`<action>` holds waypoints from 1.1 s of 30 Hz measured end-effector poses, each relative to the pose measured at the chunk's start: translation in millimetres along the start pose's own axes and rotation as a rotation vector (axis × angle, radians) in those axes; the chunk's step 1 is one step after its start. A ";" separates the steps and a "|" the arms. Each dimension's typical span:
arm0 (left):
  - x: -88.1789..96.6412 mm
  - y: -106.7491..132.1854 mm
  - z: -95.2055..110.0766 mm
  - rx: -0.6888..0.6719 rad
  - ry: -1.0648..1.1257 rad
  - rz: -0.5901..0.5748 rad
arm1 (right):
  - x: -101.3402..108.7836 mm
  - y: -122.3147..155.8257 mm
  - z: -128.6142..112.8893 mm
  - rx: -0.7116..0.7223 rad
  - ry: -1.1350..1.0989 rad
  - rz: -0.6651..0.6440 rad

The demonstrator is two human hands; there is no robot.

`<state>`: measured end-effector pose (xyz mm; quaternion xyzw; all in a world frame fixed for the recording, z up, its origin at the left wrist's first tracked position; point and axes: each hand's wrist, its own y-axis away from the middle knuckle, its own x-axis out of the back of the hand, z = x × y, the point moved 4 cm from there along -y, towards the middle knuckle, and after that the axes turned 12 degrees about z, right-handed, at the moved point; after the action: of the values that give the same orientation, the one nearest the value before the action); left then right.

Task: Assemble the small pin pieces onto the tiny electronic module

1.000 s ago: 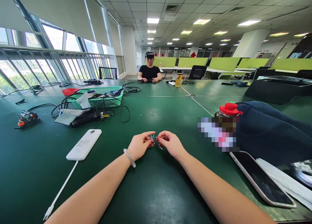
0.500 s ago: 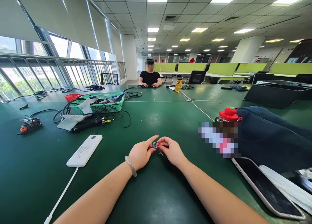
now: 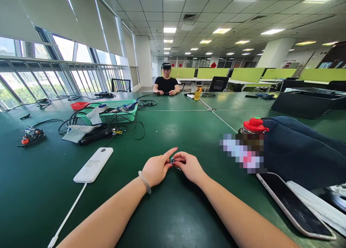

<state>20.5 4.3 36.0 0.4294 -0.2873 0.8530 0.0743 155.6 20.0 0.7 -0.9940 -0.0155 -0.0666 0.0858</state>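
A tiny grey-blue part with a metallic look (image 3: 172,161) sits between the fingertips of both hands, just above the green table (image 3: 173,212). It is too small for me to name its kind. My left hand (image 3: 156,169), with a grey bangle on the wrist, pinches it from the left, index finger stretched out past it. From the right, my right hand (image 3: 190,166) grips it between thumb and fingers. A few small pale bits (image 3: 178,168) lie on the table below the right fingertips, partly hidden by them.
Left of my hands lies a white power bank (image 3: 94,165) with a cable. Beyond it are a green basket (image 3: 127,115) with cables and gloves, and a red tray (image 3: 79,106). On the right are a phone (image 3: 296,206), a dark bag (image 3: 300,150) and a red-lidded jar (image 3: 254,125). A person (image 3: 167,84) sits opposite.
My right fingers have moved slightly left, closer around the small part. The left hand has hardly moved. The view has tilted a little.
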 end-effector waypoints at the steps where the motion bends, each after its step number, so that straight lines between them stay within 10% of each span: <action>1: 0.5 0.1 -0.2 0.002 0.008 0.009 | 0.2 0.2 0.2 -0.011 0.000 0.006; 21: 1.9 0.1 0.2 -0.065 -0.159 -0.005 | 3.9 2.6 -4.6 0.016 0.201 0.055; 33: 1.2 -0.2 -5.7 0.104 0.229 0.025 | 4.0 2.6 -9.9 0.031 0.238 0.059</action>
<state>16.0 7.5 34.4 0.3291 -0.2377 0.9109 0.0737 158.3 15.8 10.4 -0.9776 0.0230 -0.1812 0.1043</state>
